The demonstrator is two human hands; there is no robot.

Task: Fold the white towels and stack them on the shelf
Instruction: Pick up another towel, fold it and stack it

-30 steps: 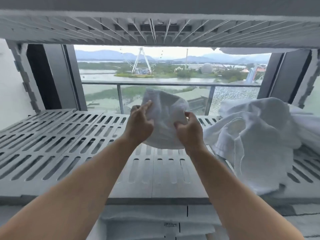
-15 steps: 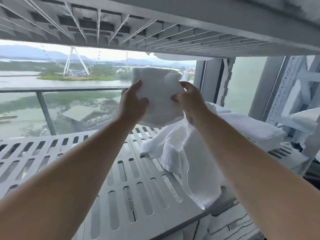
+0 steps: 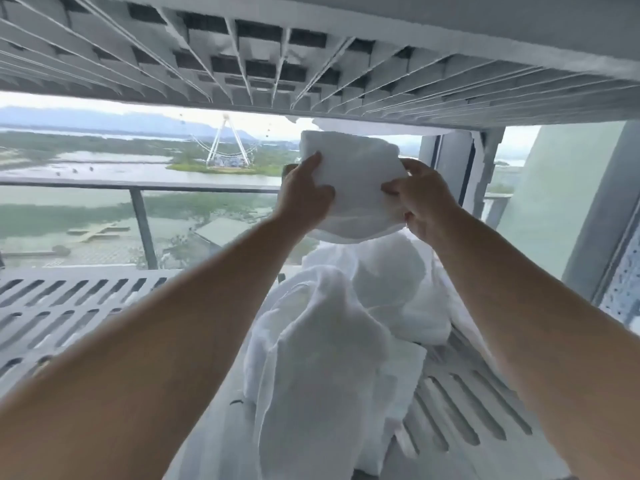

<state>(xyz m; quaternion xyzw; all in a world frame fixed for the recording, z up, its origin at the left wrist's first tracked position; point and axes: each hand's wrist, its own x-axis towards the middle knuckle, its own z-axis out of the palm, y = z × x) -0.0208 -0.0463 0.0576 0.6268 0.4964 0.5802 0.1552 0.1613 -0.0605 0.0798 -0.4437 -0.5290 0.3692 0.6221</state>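
Note:
I hold a small folded white towel [image 3: 356, 181] in the air with both hands, just under the upper shelf. My left hand [image 3: 304, 195] grips its left edge, thumb on the near face. My right hand [image 3: 420, 199] pinches its right edge. Below it, a heap of unfolded white towels [image 3: 332, 341] lies on the grey slatted shelf [image 3: 69, 317], spilling toward the front edge. The towel's far side is hidden.
The ribbed underside of the upper shelf [image 3: 277, 57] hangs close above the towel. A window with a railing [image 3: 138, 188] lies behind the shelf. A grey shelf post [image 3: 481, 161] and a wall stand at the right.
My hands have carried the folded towel to the right and upward, from over the bare slats to above the towel heap. My view turned right with them.

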